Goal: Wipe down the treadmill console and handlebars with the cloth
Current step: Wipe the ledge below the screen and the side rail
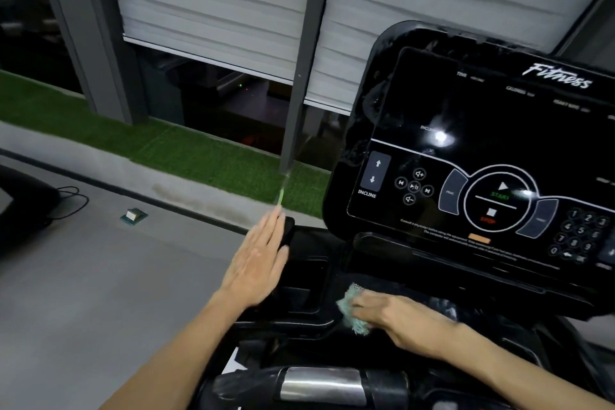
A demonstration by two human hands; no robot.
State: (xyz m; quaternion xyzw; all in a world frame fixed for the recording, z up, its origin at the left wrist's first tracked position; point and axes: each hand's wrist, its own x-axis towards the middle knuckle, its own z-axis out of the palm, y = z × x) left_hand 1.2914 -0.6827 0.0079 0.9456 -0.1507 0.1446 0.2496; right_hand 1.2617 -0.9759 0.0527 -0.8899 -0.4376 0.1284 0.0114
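The black treadmill console [482, 150] fills the right side, its dark screen showing incline, start and stop markings. Below the screen, my right hand [396, 316] presses a crumpled pale green cloth [352, 309] onto the black tray of the console. My left hand [258, 260] is flat with fingers straight and close together, hovering over the tray's left end near a black handlebar stub [288, 231], holding nothing. At the bottom, a handlebar [319, 384] with a silver sensor plate runs across the frame.
Grey floor lies to the left, with a small box [134, 215] and a black cable [71, 201] on it. A strip of green turf [186, 153] runs along the window wall with grey blinds and a grey post [299, 76].
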